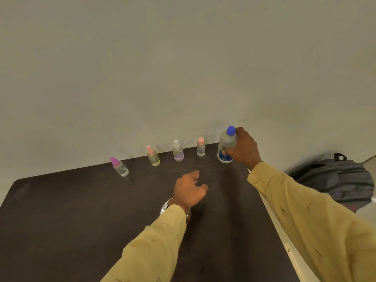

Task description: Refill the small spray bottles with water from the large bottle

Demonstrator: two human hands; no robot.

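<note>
A large clear bottle (226,145) with a blue cap and blue label stands at the far right of the dark table (81,210). My right hand (244,149) is wrapped around its side. Several small spray bottles stand in a row along the far edge: a purple-capped one (120,167) at the left, a pink-capped yellowish one (153,156), a clear-capped one (178,151), and a pink-capped one (201,147) beside the large bottle. My left hand (189,190) hovers over the table's middle with loosely curled fingers, holding nothing.
A plain wall (183,68) rises right behind the table's far edge. A grey backpack (335,180) lies on the floor past the table's right edge. A watch (165,205) is on my left wrist.
</note>
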